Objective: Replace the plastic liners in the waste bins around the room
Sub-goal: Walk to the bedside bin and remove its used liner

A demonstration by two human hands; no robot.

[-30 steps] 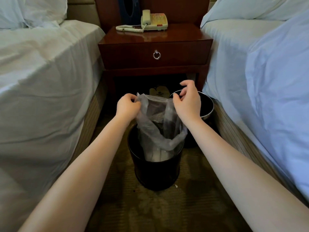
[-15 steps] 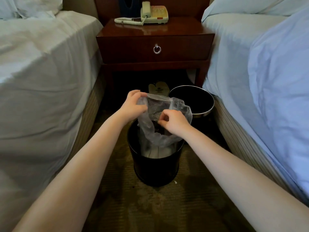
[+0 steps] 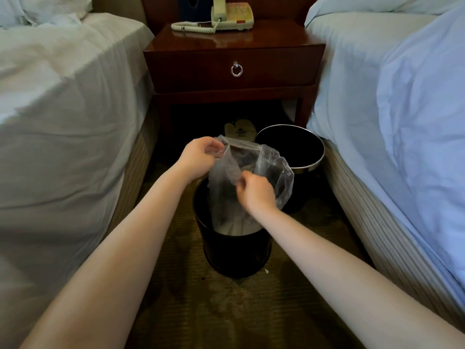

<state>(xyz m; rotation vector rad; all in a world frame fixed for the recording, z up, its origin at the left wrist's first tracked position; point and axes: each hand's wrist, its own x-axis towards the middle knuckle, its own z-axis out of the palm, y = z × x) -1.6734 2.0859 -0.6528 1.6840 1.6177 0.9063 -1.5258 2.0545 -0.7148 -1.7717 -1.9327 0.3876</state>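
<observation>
While my left hand (image 3: 198, 157) and right hand (image 3: 254, 192) pinch the liner (image 3: 271, 167) over the bin (image 3: 236, 250), I should spread its mouth wide and cuff the rim evenly.

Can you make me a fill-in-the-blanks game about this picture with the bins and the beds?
1. The left hand and the right hand pinch a clear liner that hangs into the nearer black ___.
2. On the nightstand sits a ___ with a curly cord.
3. The drawer has a metal ___ for a handle.

Missing words: bin; telephone; ring.
</observation>
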